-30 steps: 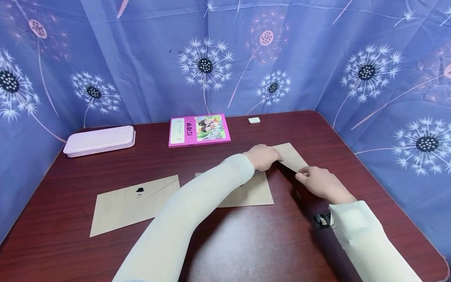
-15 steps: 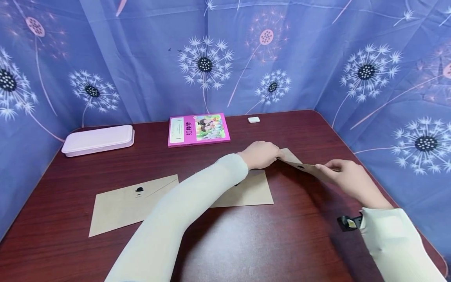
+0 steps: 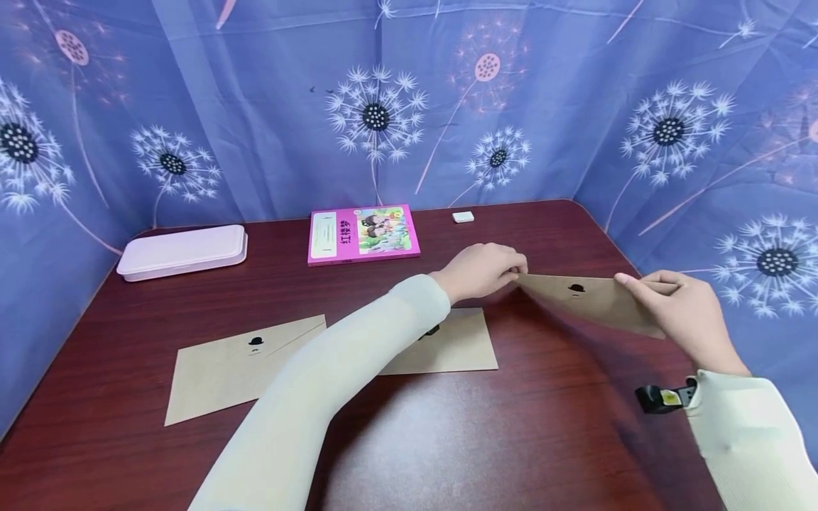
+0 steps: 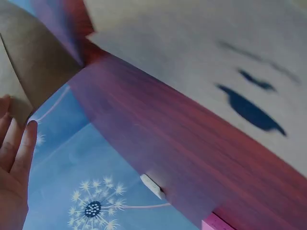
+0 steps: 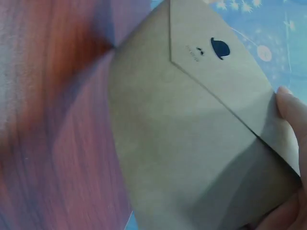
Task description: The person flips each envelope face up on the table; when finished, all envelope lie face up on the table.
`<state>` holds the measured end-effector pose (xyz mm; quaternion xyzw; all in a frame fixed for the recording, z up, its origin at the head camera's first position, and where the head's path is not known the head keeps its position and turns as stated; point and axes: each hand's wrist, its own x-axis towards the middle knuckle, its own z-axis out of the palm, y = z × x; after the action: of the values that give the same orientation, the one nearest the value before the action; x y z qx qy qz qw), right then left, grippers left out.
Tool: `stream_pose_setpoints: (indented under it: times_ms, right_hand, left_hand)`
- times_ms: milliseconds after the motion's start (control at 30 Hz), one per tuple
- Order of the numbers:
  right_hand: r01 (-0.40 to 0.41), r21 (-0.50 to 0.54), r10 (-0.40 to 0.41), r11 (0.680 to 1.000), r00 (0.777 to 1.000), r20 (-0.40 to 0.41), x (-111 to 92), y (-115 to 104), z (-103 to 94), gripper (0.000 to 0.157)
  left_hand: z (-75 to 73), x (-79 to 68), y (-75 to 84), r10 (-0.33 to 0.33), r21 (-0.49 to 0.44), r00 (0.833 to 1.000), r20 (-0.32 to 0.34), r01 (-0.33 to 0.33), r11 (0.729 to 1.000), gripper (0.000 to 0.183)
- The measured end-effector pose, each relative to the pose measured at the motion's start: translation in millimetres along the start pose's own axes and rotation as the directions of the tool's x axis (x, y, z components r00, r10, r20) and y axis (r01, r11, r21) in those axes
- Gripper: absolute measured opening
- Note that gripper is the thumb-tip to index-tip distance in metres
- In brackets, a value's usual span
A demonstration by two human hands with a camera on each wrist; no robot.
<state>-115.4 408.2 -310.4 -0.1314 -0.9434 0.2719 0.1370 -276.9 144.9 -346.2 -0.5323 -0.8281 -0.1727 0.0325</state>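
Observation:
A brown paper envelope with a black hat print hangs tilted above the table's right side, stretched between both hands. My left hand pinches its left end, and my right hand grips the other end with the thumb on the near face. The right wrist view shows the envelope's flap side with its diagonal edge. In the left wrist view the fingers touch the paper. A second envelope lies under my left forearm, partly hidden. A third envelope lies flat further left, its right end covered by the sleeve.
Along the back of the dark red table lie a pale pencil case, a pink book and a small white eraser. A blue curtain with dandelion prints stands close behind and to the sides.
My right hand has moved right and turned, lifting the envelope's right end off the table so its printed side faces me. The left hand has shifted slightly with its end.

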Motion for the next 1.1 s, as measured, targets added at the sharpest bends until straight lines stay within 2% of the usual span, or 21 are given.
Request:
stream_pose_setpoints:
  times_ms: [133,267,300,367,467,533,600,633,667,700,800,867,933,1100]
  right_hand:
    - [-0.051,0.091,0.056,0.995,0.997,-0.051,3,8,-7.3,0.043]
    - [-0.101,0.136,0.106,0.986,0.994,-0.034,4,18,-14.4,0.036]
    - [-0.114,0.152,0.118,0.982,0.993,-0.02,4,21,-15.6,0.034]
    - [-0.141,0.157,0.143,0.977,0.99,0.002,4,29,-16.6,0.03]
    - [-0.17,0.152,0.163,0.974,0.985,0.057,5,43,-15.3,0.027]
    - [-0.175,0.11,0.163,0.978,0.98,0.11,6,52,-13.4,0.031]
    - [-0.161,0.073,0.147,0.984,0.974,0.171,8,60,-10.6,0.043]
    - [-0.15,0.055,0.137,0.987,0.97,0.201,10,63,-9.0,0.048]
    - [-0.139,0.032,0.128,0.99,0.967,0.221,11,66,-7.1,0.054]
    - [-0.133,0.011,0.127,0.991,0.962,0.24,12,69,-5.0,0.059]
    - [-0.129,-0.04,0.135,0.991,0.953,0.27,17,74,0.4,0.065]
    - [-0.124,-0.095,0.146,0.988,0.95,0.277,19,78,2.9,0.065]
    - [-0.115,-0.139,0.151,0.984,0.946,0.285,21,82,5.1,0.065]
    - [-0.108,-0.198,0.166,0.974,0.938,0.305,22,92,10.0,0.066]
  left_hand:
    - [-4.4,2.3,6.9,-0.034,-0.125,0.998,-0.05,0.027,0.992,0.014]
    - [-4.5,2.2,14.9,-0.093,-0.257,0.996,-0.009,0.088,0.963,0.013]
    - [-2.9,1.8,16.2,-0.114,-0.307,0.993,0.012,0.112,0.945,0.013]
    - [0.7,0.1,18.3,-0.158,-0.42,0.986,0.053,0.166,0.892,0.012]
    - [8.0,-2.7,19.8,-0.218,-0.576,0.971,0.097,0.233,0.784,0.01]
    - [13.6,-4.3,20.5,-0.249,-0.642,0.961,0.117,0.265,0.719,0.009]
    - [19.6,-5.4,21.3,-0.267,-0.67,0.954,0.137,0.288,0.685,0.007]
    - [22.6,-5.9,21.7,-0.273,-0.67,0.951,0.146,0.297,0.68,0.007]
    - [25.6,-6.0,22.2,-0.276,-0.657,0.949,0.154,0.307,0.688,0.006]
    - [28.4,-6.2,22.8,-0.278,-0.63,0.947,0.163,0.317,0.709,0.006]
    - [34.6,-6.5,25.8,-0.285,-0.515,0.943,0.17,0.332,0.79,0.007]
    - [38.9,-5.2,28.5,-0.296,-0.441,0.941,0.164,0.339,0.831,0.009]
    - [42.7,-3.7,31.4,-0.31,-0.398,0.939,0.151,0.345,0.85,0.01]
    - [49.8,-0.3,37.8,-0.331,-0.37,0.933,0.141,0.36,0.856,0.013]
